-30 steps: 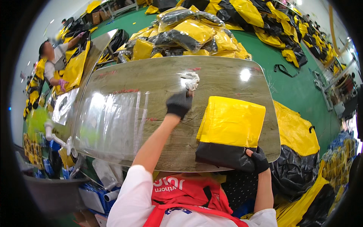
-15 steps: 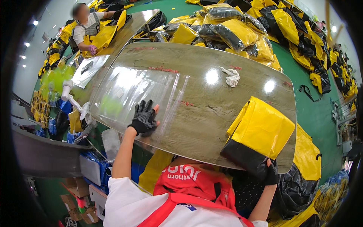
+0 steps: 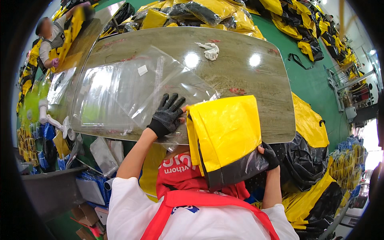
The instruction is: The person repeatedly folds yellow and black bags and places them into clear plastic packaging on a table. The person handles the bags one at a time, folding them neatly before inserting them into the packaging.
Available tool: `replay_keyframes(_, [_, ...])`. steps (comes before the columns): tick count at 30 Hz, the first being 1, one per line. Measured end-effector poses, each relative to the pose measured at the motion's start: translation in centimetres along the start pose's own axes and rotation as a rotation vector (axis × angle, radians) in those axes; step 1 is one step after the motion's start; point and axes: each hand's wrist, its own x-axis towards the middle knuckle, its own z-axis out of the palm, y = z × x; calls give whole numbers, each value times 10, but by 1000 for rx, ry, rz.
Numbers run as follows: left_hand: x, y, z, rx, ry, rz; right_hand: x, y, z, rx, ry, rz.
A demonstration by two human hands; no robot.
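A glossy wood-grain surface [image 3: 240,68] fills the centre, with two bright ceiling-light reflections [image 3: 192,60] on its sheen. A green painted floor [image 3: 312,80] lies beyond it toward 2 o'clock. Heaps of yellow-and-black folded fabric [image 3: 192,12] line the far edge at 12 o'clock. A metal shelving rack [image 3: 348,84] stands at 3 o'clock. A second long surface [image 3: 86,36] runs toward 10 o'clock, where another person [image 3: 50,40] works.

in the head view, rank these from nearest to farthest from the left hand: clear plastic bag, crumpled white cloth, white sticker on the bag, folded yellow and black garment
1. Clear plastic bag: directly under the left hand, touching it.
2. Folded yellow and black garment: just to the hand's right; too close to call against the bag.
3. White sticker: farther up the bag, toward the table's far side.
4. Crumpled white cloth: near the table's far edge.
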Motion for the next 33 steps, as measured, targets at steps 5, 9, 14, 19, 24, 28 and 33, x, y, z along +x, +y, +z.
replay_keyframes(5, [-5, 3, 0, -2, 33, 8, -16, 12, -18, -57, 41, 1])
replay_keyframes(9, [-7, -2, 6, -24, 104, 18, -23, 4, -12, -1, 57, 1])
replay_keyframes(14, [-7, -11, 18, -209, 145, -16, -2, 14, -17, 11, 35, -22])
replay_keyframes(19, [-5, -9, 9, -237, 160, 18, 4, 12, -17, 55, 5, -5])
replay_keyframes(24, [-6, -9, 10, -629, 235, -176, 8, 13, -16, -32, 3, -53])
replay_keyframes(28, [-5, 9, -35, -886, 217, -213, -1, 9, 48, -24, -185, 70])
replay_keyframes(33, [-21, 25, -82, -555, -23, 124, 0, 44, 88, -889, -497, -74])
